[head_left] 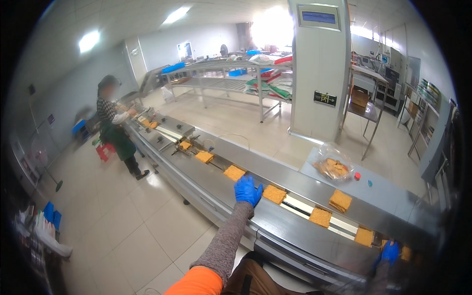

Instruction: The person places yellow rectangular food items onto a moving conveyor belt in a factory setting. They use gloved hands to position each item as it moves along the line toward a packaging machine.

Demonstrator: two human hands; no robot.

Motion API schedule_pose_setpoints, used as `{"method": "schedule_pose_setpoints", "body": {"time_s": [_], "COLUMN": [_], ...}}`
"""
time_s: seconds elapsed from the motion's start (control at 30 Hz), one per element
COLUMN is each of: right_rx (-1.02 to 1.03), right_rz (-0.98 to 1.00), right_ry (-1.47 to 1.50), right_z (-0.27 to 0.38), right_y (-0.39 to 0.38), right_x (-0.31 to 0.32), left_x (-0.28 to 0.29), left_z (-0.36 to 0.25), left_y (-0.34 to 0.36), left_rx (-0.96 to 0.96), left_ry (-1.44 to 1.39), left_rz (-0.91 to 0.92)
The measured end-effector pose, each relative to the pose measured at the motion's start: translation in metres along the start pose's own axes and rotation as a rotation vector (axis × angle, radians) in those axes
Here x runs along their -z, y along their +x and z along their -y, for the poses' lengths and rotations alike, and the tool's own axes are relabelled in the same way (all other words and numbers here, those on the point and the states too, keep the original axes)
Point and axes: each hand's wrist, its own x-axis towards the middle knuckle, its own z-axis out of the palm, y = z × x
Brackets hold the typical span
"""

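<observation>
Head view: left hand (pixel 249 191) is lying over the steel conveyor (pixel 290 221) between square golden slabs (pixel 274 194), right hand (pixel 390 251) is sitting beside others at near right, can't tell either grip, slabs probably being light, brittle, best held by opposite edges.

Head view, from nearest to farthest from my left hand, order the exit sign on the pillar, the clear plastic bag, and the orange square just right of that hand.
From your left hand:
1. Orange square: just to its right.
2. Clear plastic bag: farther right and farther out.
3. Exit sign: farthest, up on the pillar.
</observation>
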Motion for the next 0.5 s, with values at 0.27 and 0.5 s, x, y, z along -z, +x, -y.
{"method": "schedule_pose_setpoints", "body": {"time_s": [0.27, 0.5], "right_rx": [0.202, 0.045], "right_rz": [-0.241, -0.050], "right_ry": [-0.060, -0.090], "right_z": [-0.011, 0.008], "right_y": [0.001, 0.005], "right_x": [0.002, 0.016], "left_x": [0.001, -0.008], "left_z": [-0.016, -0.022], "left_y": [0.001, -0.005], "left_rx": [-0.002, -0.184], "left_ry": [0.086, -0.119], "left_rz": [0.191, -0.053]}}
